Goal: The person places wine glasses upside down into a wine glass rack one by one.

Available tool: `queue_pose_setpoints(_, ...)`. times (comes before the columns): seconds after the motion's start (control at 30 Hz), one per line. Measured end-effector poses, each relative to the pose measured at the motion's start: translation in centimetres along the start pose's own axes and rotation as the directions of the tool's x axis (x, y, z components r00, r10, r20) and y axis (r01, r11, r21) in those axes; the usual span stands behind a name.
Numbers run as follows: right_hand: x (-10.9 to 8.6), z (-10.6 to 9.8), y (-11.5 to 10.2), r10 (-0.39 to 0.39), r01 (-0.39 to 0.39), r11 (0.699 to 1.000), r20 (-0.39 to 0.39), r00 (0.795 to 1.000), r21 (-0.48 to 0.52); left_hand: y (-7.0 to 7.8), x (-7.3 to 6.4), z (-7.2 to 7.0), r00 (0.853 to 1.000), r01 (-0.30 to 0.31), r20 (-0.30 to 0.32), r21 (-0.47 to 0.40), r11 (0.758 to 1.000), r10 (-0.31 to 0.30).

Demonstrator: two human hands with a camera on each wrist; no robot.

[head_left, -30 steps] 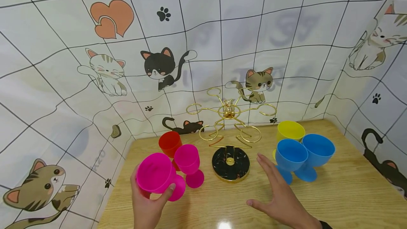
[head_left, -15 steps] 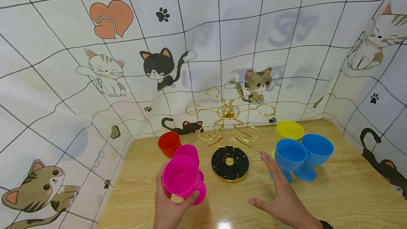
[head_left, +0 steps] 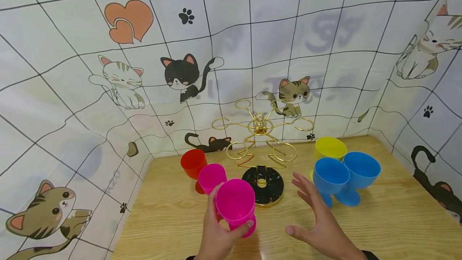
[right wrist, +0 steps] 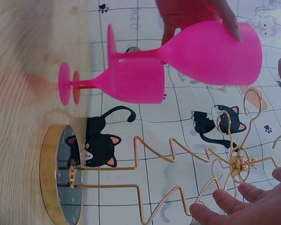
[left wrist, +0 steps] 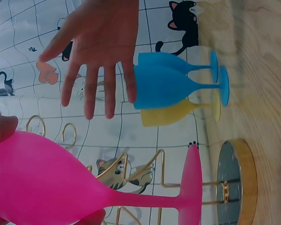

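My left hand (head_left: 220, 228) grips a pink plastic goblet (head_left: 236, 202) by its bowl, above the table in front of the rack. In the left wrist view the goblet's stem and foot (left wrist: 191, 187) stick out free of the fingers. My right hand (head_left: 321, 224) hovers with spread fingers, holding nothing, between the rack's base and the blue goblets. A gold wire glass rack (head_left: 261, 127) stands on a round black base (head_left: 262, 185); its curled hooks hold no goblet. Behind the held goblet stand a second pink goblet (head_left: 212, 176) and a red goblet (head_left: 193, 163).
On the right, two blue goblets (head_left: 331, 175) (head_left: 361, 169) stand close together with a yellow goblet (head_left: 330, 147) behind them. All rest on a wooden table (head_left: 159, 220). A white cloth with a grid and cartoon cats (head_left: 234, 51) hangs behind and at both sides.
My left hand has carried the pink goblet rightward, from in front of the red goblet to in front of the rack's base. My right hand has stayed nearly in place, fingers still spread.
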State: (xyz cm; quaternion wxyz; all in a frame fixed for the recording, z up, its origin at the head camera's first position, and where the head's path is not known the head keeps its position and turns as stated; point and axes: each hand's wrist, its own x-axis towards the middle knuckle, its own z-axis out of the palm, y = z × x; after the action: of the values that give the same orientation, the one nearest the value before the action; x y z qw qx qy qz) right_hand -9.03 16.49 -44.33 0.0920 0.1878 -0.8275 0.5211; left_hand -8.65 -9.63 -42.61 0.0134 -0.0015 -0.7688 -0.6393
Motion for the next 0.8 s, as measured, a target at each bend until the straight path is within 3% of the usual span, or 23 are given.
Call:
queue_pose_setpoints(0.33,0.2,0.1,-0.6,-0.074,0.072,0.986,0.010,0.997,0.148,-0.1,0.3,2.2,0.994,-0.017,0.105,0.003,1.000,0.017)
queue_pose_setpoints(0.63,0.5,0.7,-1.0,-0.112,0.107,0.974,0.014,0.994,0.198,-0.2,0.3,4.0,0.990,-0.046,0.136,-0.002,0.999,0.046)
queue_pose_setpoints(0.8,0.6,1.1,-1.4,-0.081,0.070,0.973,0.044,0.996,0.218,-0.3,0.3,4.7,0.986,-0.060,0.153,-0.034,0.998,0.065)
